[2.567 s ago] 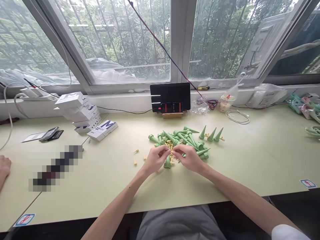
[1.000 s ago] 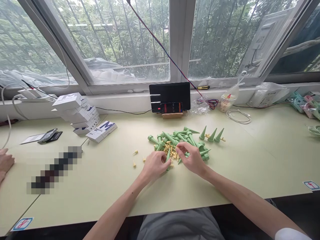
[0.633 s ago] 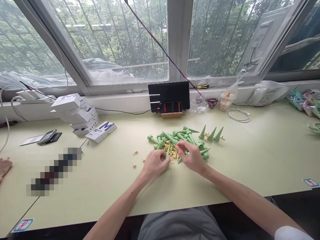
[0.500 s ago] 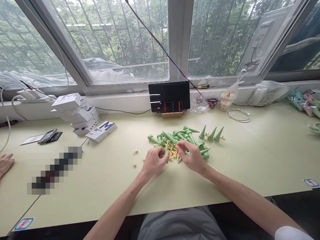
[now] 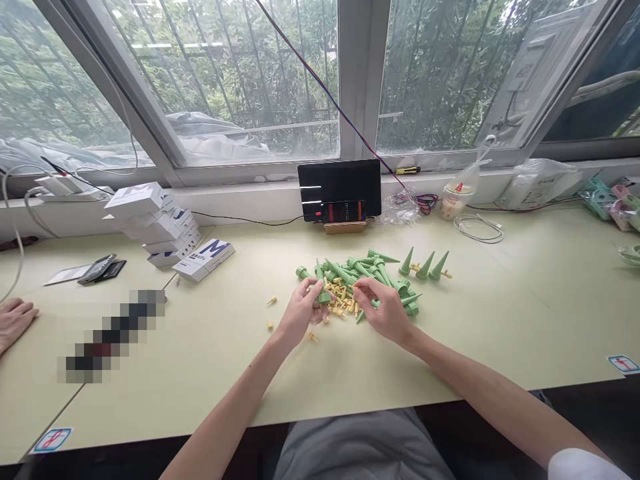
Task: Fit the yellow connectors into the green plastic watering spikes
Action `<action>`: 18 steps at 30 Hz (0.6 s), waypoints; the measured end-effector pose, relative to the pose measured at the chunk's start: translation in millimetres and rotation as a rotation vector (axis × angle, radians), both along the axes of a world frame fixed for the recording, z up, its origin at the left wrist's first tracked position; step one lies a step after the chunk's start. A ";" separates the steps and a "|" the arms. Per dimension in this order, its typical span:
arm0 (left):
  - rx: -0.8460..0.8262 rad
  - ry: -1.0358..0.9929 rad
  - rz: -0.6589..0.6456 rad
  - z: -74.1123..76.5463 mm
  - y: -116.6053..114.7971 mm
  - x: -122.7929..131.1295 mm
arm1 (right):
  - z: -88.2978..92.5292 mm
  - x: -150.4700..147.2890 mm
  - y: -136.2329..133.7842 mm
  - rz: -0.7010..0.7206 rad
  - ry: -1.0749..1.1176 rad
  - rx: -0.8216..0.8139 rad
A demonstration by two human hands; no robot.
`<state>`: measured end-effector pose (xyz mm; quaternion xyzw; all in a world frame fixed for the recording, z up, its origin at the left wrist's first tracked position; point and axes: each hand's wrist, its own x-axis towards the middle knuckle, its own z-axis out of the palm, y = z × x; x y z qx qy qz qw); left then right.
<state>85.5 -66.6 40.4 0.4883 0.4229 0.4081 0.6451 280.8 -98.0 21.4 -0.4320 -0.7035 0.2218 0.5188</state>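
Note:
My left hand (image 5: pixel 301 308) is closed on a green plastic spike (image 5: pixel 323 291), its point up and away and its ribbed cap end towards me. At the edge of the pile my right hand (image 5: pixel 383 308) pinches a small yellow plastic nozzle (image 5: pixel 355 287), mostly hidden by the fingertips. Between and beyond the hands lies a heap of green spikes (image 5: pixel 364 268) with several loose yellow nozzles (image 5: pixel 341 293) in front. To its right, three green spikes (image 5: pixel 425 267) stand point up with yellow pieces at their sides. A few stray yellow nozzles (image 5: pixel 271 301) lie near my left hand.
Behind the heap a phone (image 5: pixel 344 211) leans on a black panel (image 5: pixel 340 179). White boxes (image 5: pixel 204 259) are stacked at the left. A bagged cup (image 5: pixel 454 200) and a coiled white cable (image 5: pixel 480 229) are at the back right. Another person's hand (image 5: pixel 16 323) rests at the far left.
My left hand has shifted slightly left and turned, so the spike's cap end now shows with its point tilted away. My right hand has barely moved. The other person's hand slid further in.

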 end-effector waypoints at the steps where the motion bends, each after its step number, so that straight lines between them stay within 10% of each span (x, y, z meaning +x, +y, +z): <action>1: -0.033 -0.045 -0.010 0.8 0.3 0.0 | -0.4 0.3 -0.1 0.003 0.000 -0.003; 18: -0.056 -0.149 -0.053 -1.1 -0.1 -1.6 | -1.4 0.7 -0.9 0.016 -0.003 -0.005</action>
